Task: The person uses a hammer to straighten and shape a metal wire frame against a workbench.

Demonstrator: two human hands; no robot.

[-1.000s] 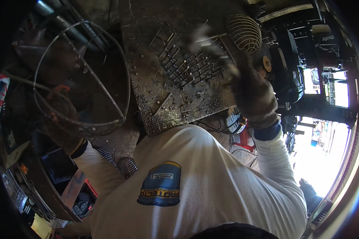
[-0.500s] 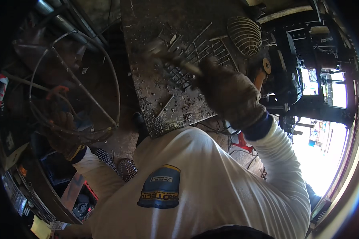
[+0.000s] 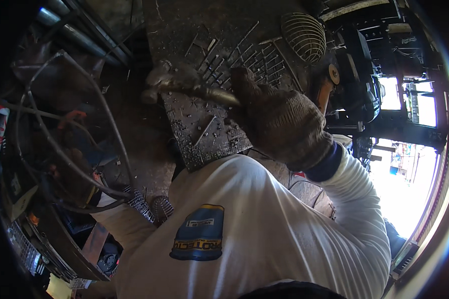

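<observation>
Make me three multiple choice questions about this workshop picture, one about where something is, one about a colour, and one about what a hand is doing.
1. Where does the domed wire cage lie?
A. At the far right of the metal workbench
B. On the floor by the left hand
C. On the person's lap

2. What colour is the long-sleeved shirt?
A. Black
B. White
C. Red

3. What is the right hand doing?
A. Resting open on the bench
B. Gripping a hammer by its handle
C. Holding a wire ring

Answers:
1. A, the cage sits at the bench's far right end, beyond the loose metal rods.
2. B, the sleeves and chest are white.
3. B, the gloved fingers are closed round the handle, with the head over the bench's left edge.
</observation>
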